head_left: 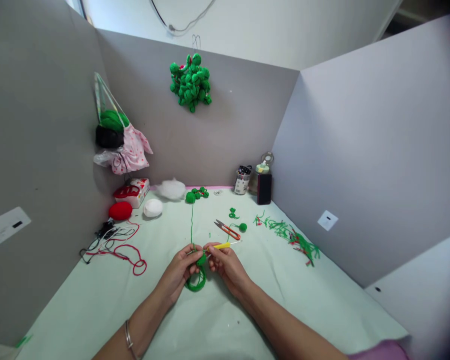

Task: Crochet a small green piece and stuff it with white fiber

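Note:
My left hand point(186, 263) pinches a small green crochet piece point(201, 259) in front of me. Close against it, my right hand point(225, 263) grips a yellow-handled crochet hook point(221, 246), its bare metal end pointing right. Below the fingers hangs a looped bundle of green yarn point(196, 285). A green strand point(192, 225) runs from the work up to a green yarn ball point(190, 197) at the back. Orange-handled thread snips point(228, 230) lie just beyond my right hand, near a small green ball point(243, 227). The hook's other tip is hidden at my fingers.
Red point(120, 211) and white yarn balls point(153, 208) sit at the left with tangled strands point(119, 250). Green yarn scraps point(300, 242) lie at the right. A pen cup point(242, 183) stands at the back. Grey panels point(209, 140) enclose the table; a green crochet cluster point(190, 84) hangs there.

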